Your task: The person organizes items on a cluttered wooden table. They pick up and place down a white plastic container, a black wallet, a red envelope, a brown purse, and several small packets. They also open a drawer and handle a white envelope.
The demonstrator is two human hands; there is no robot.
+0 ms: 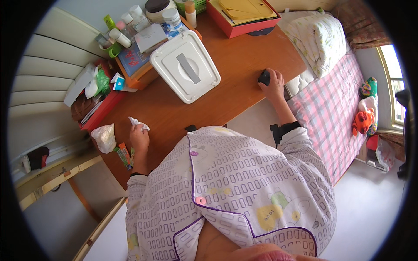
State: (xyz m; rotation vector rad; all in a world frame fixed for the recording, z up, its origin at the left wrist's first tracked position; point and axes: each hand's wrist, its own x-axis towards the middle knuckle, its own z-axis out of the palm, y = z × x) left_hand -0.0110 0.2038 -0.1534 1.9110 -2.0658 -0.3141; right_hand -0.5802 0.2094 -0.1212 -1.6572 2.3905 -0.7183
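Observation:
My left hand [139, 138] rests low over the left part of the brown wooden desk [244, 56], its fingers closed on a crumpled white tissue [135, 120]. Beside it lie a bunched clear plastic bag [104, 138] and small green-and-orange packets [124, 155]. Toward the desk's right end, my right hand [274, 84] curls round a small rounded black object [264, 77], whose exact kind is partly hidden by the fingers. Between the hands and farther back stands a white lidded box [185, 65] with a grey handle on top.
Bottles and jars [130, 26] crowd an orange-edged stand [126, 80] at the back left. A red box of yellow envelopes [244, 15] sits at the back, and a red bin [98, 108] of mixed items at the left. Right of the desk is a bed with a pink checked sheet [326, 108].

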